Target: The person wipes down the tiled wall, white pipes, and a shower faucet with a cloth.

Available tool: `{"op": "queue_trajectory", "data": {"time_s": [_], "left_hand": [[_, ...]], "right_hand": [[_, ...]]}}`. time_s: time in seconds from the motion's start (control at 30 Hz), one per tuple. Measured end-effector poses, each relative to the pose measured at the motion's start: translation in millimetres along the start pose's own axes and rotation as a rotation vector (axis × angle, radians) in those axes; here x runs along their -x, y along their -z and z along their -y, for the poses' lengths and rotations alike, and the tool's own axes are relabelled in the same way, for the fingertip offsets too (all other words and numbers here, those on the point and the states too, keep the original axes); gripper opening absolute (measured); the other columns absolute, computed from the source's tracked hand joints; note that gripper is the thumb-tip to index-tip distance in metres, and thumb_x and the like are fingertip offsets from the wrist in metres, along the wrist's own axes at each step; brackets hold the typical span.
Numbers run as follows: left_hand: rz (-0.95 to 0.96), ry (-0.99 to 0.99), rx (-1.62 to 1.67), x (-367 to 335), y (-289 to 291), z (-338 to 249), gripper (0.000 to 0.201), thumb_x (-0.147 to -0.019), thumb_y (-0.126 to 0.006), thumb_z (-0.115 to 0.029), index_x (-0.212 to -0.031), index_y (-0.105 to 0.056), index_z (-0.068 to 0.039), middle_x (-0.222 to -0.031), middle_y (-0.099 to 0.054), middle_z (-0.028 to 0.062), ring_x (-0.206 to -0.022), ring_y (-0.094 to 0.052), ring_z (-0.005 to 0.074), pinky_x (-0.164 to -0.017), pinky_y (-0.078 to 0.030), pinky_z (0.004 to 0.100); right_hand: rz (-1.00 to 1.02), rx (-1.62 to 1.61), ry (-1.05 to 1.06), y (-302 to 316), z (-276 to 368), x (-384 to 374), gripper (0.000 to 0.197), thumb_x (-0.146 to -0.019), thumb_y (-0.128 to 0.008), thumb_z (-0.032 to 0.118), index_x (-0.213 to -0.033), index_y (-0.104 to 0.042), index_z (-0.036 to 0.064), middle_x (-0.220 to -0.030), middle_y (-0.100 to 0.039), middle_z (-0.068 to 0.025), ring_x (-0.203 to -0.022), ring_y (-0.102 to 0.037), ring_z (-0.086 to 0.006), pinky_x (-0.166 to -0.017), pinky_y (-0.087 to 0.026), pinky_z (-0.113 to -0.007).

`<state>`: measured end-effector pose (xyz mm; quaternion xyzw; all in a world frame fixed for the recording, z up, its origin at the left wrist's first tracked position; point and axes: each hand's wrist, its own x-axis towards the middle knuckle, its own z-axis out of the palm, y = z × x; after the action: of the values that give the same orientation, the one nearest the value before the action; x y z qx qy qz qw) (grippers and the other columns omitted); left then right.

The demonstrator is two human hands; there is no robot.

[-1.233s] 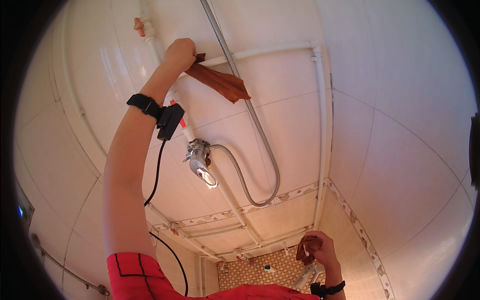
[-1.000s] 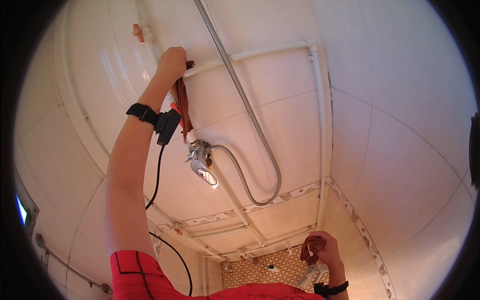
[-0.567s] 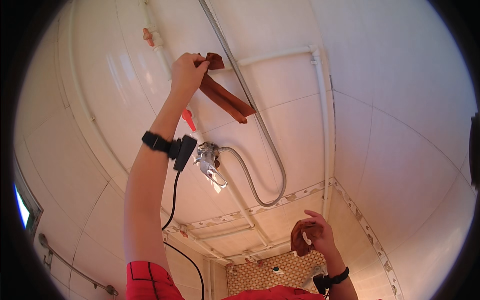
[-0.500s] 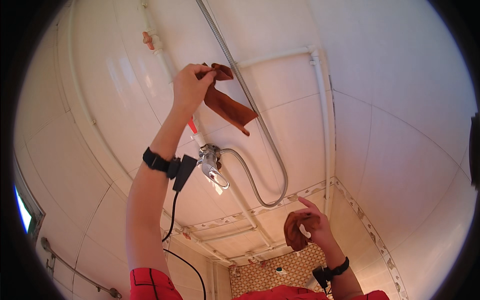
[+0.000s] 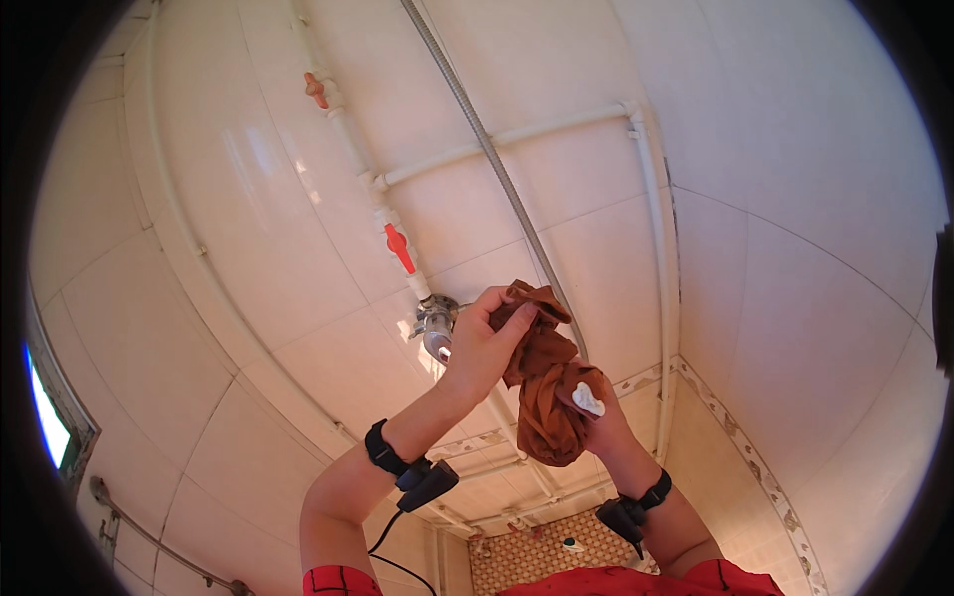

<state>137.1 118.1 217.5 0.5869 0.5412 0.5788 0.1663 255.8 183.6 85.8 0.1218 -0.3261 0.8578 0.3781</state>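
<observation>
A crumpled reddish-brown cloth [image 5: 542, 358] is pinched between the thumb and fingers of my left hand [image 5: 489, 340]. Just below and to its right, my right hand [image 5: 608, 429] grips a second bunched brown cloth [image 5: 550, 422], and the two bundles touch. Where one ends and the other begins is hard to make out. A small white lump [image 5: 587, 399] shows among the folds at my right hand; what it is I cannot tell. Most of my right fingers are hidden behind the cloth.
Behind my left hand, a chrome mixer tap [image 5: 434, 323] is fixed to the tiled wall. A metal shower hose [image 5: 487, 149] runs down past the cloths. White pipes [image 5: 636, 149] carry a red-handled valve [image 5: 398, 248]. A metal rail [image 5: 164, 541] sits at lower left.
My left hand has come down and right with its cloth. My right hand has moved slightly left and up, so the cloths, apart before, now meet.
</observation>
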Motion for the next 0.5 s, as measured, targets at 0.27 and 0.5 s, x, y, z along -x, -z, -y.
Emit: {"op": "queue_trajectory", "data": {"time_s": [0.27,0.5], "left_hand": [[-0.020,0.121,0.483,13.5,-15.5,0.5,0.018,-0.099,-0.049,-0.011,-0.117,-0.047,-0.007,-0.109,-0.056,0.0051,-0.090,-0.057,0.0115,-0.084,-0.049,0.0255],[-0.256,-0.123,0.056,-39.8,28.1,-9.1,0.005,-0.095,-0.050,-0.005,-0.099,-0.052,-0.002,-0.080,-0.060,0.0033,-0.066,-0.058,0.0084,-0.056,-0.048,0.0235]], "right_hand": [[0.150,0.328,0.018,2.3,5.5,-30.2,0.042,-0.082,-0.070,0.004,-0.121,-0.055,0.0071,-0.115,-0.058,-0.0044,-0.107,-0.058,-0.0160,-0.092,-0.049,-0.030],[0.303,0.934,0.322,-18.7,16.0,-20.0,0.040,-0.074,-0.068,-0.005,-0.112,-0.061,0.0059,-0.136,-0.049,-0.0178,-0.121,-0.053,-0.0215,-0.096,-0.043,-0.030]]}}
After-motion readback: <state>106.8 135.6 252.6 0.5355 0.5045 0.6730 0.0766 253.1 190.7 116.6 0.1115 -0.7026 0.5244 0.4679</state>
